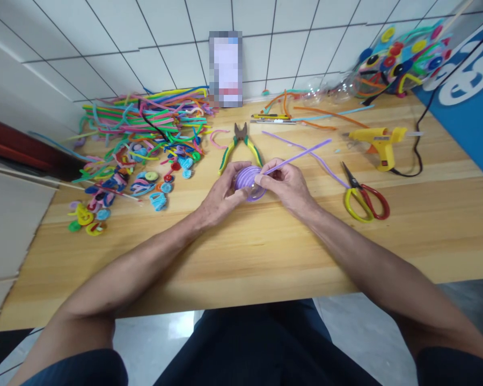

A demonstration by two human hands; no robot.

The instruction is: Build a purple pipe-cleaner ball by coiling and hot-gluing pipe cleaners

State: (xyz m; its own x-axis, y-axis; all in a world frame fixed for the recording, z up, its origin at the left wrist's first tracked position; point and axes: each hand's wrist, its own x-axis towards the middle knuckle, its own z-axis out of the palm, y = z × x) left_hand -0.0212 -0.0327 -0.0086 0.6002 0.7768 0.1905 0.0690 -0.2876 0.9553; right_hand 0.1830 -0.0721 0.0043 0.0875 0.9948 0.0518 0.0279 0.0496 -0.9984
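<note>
My left hand [221, 195] is curled around a round ball [247, 181] wrapped in purple pipe cleaner, held just above the wooden table [265, 252]. My right hand [287, 182] pinches the free end of the purple pipe cleaner [301, 154], whose loose tail runs up and to the right. Both hands meet at the ball near the table's middle.
Green-and-yellow pliers [240, 143] lie just behind the hands. Red-and-yellow scissors [364, 197] and a yellow glue gun [380, 143] with its black cord are to the right. A heap of coloured pipe cleaners [153, 115] and small coils fills the left. A finished colourful piece [402, 56] stands at back right.
</note>
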